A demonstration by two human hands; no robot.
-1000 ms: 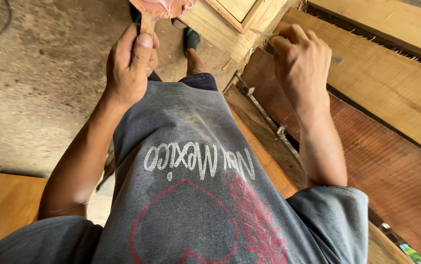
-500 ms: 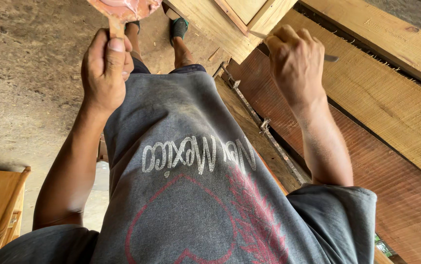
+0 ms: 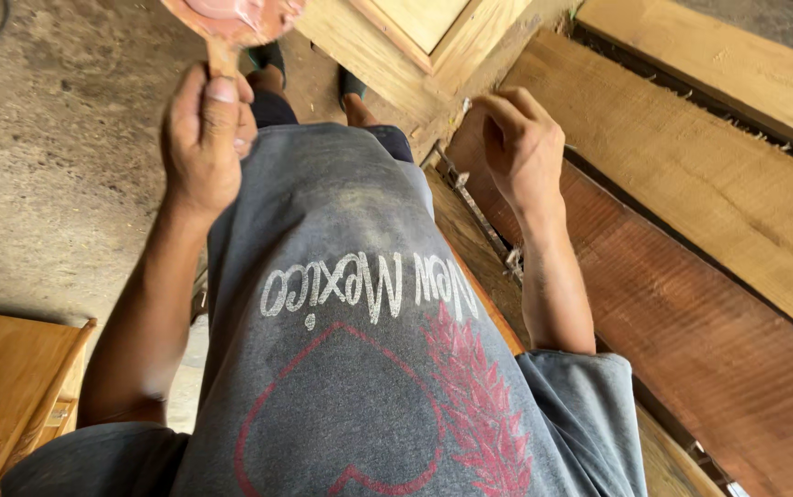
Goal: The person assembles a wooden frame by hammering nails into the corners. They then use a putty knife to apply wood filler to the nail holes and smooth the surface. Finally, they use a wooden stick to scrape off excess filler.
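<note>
So looking straight down the person's own front, the left hand (image 3: 205, 138) is raised with its fingers wrapped tight around the thin wooden handle of a small paddle-like tool (image 3: 231, 23), thumb pressed along the front of the handle. That tool's flat head sits at the very top edge of the view and is smeared with a pinkish-red paste, part of it cut off by the frame. Over on the other side, the right hand (image 3: 520, 147) is curled into a loose fist with the knuckles up, hovering over the reddish-brown board (image 3: 691, 313); fingers are closed, but I honestly can't tell if there's anything pinched inside them, since the back of the hand hides it. That board runs diagonally and has two paler raw planks (image 3: 691, 166) lying just beside it on the far side. Straight ahead of the feet is a light wooden panelled frame (image 3: 415, 32), looks like a door or cabinet piece, resting on the ground. A thin metal strip with notches (image 3: 479, 216) runs along the near edge of the reddish board, close to the right forearm. The grey printed T-shirt (image 3: 359, 350) fills most of the middle, the dusty concrete floor (image 3: 56, 166) is off to the left, and a bit of finished wooden furniture (image 3: 0, 387) pokes in at the bottom-left corner.
</note>
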